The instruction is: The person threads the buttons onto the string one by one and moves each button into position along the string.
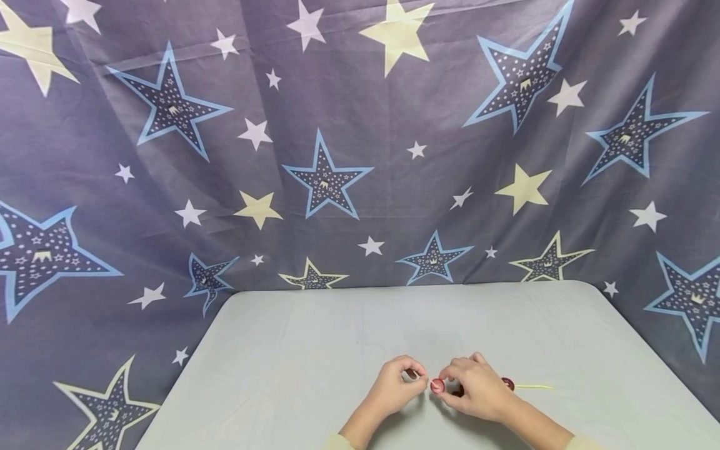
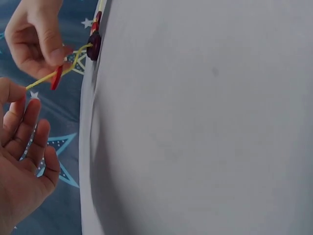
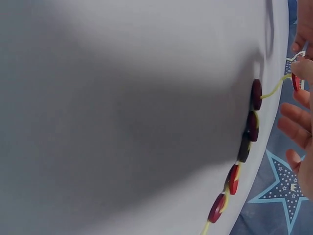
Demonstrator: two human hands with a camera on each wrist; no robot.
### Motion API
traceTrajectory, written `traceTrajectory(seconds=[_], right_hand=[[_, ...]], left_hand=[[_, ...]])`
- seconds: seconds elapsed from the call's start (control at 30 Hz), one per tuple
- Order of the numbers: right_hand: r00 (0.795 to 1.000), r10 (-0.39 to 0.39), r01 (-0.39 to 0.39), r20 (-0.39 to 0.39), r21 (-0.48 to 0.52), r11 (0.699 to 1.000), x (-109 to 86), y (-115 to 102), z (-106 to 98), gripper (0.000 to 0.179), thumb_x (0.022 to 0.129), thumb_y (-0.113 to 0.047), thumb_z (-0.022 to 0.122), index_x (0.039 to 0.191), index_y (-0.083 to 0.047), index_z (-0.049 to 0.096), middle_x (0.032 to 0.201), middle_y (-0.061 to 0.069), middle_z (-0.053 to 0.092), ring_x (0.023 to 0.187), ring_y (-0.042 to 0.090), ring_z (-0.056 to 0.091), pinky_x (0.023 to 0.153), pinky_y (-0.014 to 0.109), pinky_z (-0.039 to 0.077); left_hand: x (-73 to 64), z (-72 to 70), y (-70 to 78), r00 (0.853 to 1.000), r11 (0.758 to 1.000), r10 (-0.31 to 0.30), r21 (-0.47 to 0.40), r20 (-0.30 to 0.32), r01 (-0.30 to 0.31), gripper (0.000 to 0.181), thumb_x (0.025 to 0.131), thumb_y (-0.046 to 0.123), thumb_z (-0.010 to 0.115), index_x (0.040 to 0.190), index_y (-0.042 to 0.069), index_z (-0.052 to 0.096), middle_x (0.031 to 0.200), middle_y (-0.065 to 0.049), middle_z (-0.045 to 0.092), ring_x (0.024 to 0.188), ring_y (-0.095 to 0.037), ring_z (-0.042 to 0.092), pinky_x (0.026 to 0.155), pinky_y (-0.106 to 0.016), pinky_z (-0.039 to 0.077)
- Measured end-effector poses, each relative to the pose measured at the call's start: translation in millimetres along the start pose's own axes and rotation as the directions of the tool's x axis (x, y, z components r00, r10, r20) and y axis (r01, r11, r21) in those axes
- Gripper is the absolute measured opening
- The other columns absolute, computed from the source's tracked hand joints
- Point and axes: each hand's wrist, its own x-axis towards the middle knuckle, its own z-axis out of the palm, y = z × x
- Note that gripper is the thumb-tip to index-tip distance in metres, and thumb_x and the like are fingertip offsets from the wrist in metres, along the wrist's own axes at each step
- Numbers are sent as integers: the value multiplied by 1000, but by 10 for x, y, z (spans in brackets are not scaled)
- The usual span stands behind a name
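My left hand pinches the end of a yellow string between thumb and forefinger, its other fingers loosely bent. Just to its right, my right hand holds a round red button on edge between thumb and fingertips. In the left wrist view the string runs through this red button and on to a dark red button. Several more threaded buttons show in the right wrist view, among them a black one and a bright red one, lying in a row on the table.
Both hands work over the near part of a pale table. A loose tail of yellow string lies to the right of the right hand. Behind the table hangs a dark curtain patterned with stars.
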Motion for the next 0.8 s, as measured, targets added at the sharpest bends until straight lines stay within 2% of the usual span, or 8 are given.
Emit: traceTrajectory(seconds=[0.17, 0.37, 0.63, 0.8], right_hand=[[1000, -6, 6, 24, -20, 1000, -33, 8, -9, 17, 72, -39, 77, 77, -29, 64, 72, -19, 56, 64, -8, 40, 66, 22, 28], [996, -33, 35, 80, -31, 999, -64, 39, -9, 18, 72, -39, 77, 77, -27, 64, 72, -18, 53, 65, -7, 37, 66, 22, 27], [984, -41, 49, 175, -41, 998, -121, 82, -23, 19, 75, -42, 73, 82, -28, 64, 78, -18, 51, 71, -4, 40, 65, 23, 27], [979, -33, 42, 203, -38, 998, -139, 106, -29, 19, 75, -42, 73, 84, -28, 64, 79, -18, 50, 73, -3, 40, 65, 22, 26]], left_hand=[[-34, -49, -43, 1000, 1000, 0, 1, 16, 0, 4, 78, 17, 66, 79, 13, 67, 81, 8, 61, 77, -4, 54, 58, -16, 42], [-69, -102, -55, 998, 1000, -23, 15, 56, 23, 3, 79, 17, 65, 81, 14, 67, 82, 10, 61, 76, 0, 52, 62, -16, 43], [-102, -137, -71, 996, 1000, -18, 10, 84, 18, 4, 75, 13, 66, 78, 11, 67, 73, 7, 61, 67, 2, 49, 52, -14, 38], [-113, -143, -91, 994, 1000, -22, 9, 107, 21, 4, 75, 12, 65, 78, 10, 67, 71, 8, 60, 65, 2, 49, 52, -14, 38]])
